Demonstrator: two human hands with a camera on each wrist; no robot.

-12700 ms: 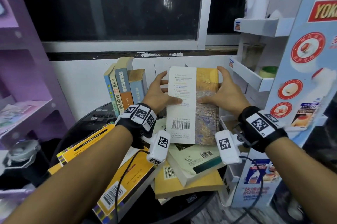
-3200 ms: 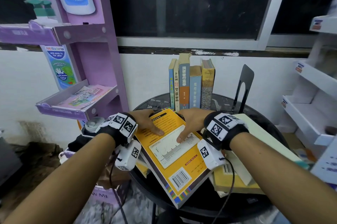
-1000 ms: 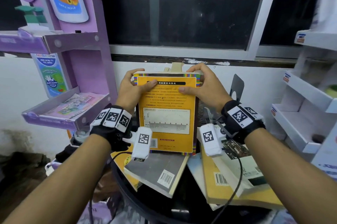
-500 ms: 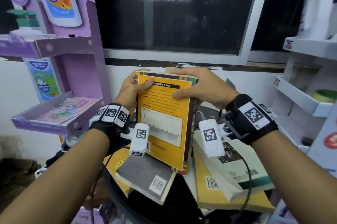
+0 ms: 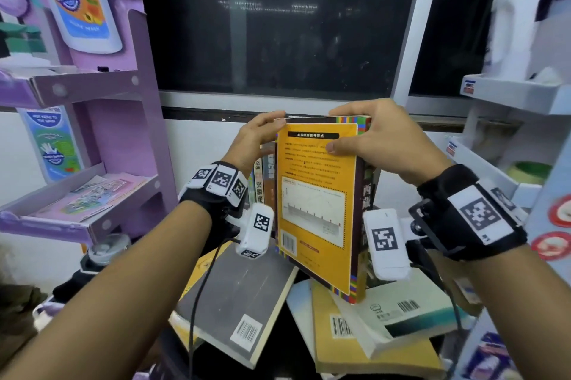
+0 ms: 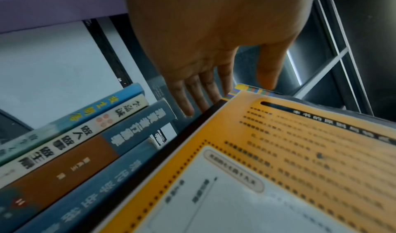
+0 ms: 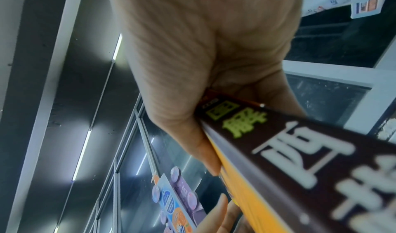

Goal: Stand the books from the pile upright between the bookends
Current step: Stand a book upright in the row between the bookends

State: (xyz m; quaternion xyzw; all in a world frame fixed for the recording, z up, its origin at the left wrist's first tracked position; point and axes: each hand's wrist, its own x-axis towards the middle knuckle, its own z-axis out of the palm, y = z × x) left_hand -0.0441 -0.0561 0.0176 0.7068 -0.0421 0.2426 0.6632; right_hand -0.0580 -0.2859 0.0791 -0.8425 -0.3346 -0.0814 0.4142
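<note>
Nearest me, a loose pile of flat paperbacks [image 5: 380,327] on the dark round tabletop [image 5: 287,345], grey-covered one at left. Above it, thick orange-yellow paperback with dark brown spine [image 5: 318,203] held upright, slightly tilted, off the pile: my right hand [image 5: 380,135] fingers curled over its top spine corner, thumb on cover; my left hand [image 5: 253,138] fingers straight against its fore-edge top. Just behind-left, row of upright books [image 6: 90,145] by the white wall.
</note>
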